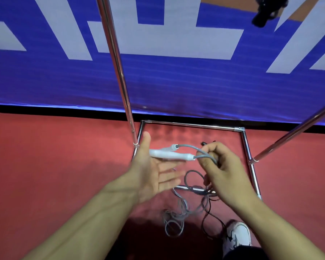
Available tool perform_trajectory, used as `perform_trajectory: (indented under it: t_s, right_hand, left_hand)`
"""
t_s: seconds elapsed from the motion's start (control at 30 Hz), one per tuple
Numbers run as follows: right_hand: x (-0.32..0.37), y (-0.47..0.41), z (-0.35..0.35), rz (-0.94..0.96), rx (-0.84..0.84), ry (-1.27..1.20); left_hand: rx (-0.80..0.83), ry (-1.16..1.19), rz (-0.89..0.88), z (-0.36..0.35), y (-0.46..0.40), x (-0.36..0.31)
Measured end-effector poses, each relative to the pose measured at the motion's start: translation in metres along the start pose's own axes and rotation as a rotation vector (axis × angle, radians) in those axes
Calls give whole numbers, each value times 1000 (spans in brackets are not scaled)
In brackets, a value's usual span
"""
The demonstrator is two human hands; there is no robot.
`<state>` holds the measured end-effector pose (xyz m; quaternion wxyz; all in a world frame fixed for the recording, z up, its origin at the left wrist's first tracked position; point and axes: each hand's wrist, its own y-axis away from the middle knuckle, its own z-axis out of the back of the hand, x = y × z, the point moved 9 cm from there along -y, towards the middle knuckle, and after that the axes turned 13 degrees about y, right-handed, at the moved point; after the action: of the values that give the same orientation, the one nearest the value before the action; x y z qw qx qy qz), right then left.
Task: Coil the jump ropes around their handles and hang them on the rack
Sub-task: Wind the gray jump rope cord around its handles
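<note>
Over the chrome tube rack [192,125]: winding begins.
Left hand [154,173], fingers spread, cradles two white plastic handles [167,154]; right hand [217,166] pinches grey cord [203,156]. Best wrap snug, even turns.

Shiny chrome metal rack [192,125], smooth white plastic handles [169,154], matt red floor [54,147].

Even, bright indoor light. Soft shadows fall on the red floor [45,166]. Wide-angle bending at the edges; the hands are slightly motion-blurred.
</note>
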<state>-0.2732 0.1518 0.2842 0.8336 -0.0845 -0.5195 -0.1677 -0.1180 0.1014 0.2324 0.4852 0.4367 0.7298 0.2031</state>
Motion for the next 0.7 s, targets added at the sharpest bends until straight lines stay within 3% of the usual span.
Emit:
perform_trajectory:
  t_s: [0.1, 0.17, 0.23, 0.3, 0.4, 0.53, 0.7]
  right_hand:
    - [-4, -5, 9, 1, -46, -11]
    - [-7, -4, 9, -5, -34, 16]
    - [-7, 1, 1, -9, 29, 18]
    - [-2, 7, -10, 15, 116, 10]
    - [6, 8, -16, 58, 181, -3]
    - [-6, 0, -5, 67, 50, 176]
    - [-5, -2, 1, 104, -60, 422]
  left_hand:
    - [-54, -491, -21, 0, 2, 0]
    - [-133, -733, -276, 0, -2, -15]
    - [-42, -961, -481, -17, -1, -15]
    - [101, -1117, -580, -36, 4, -6]
    - [111, -1164, -753, -42, 8, -16]
    - [5, -1012, -851, -28, 11, -40]
    - [126, -758, -941, -47, 41, -51]
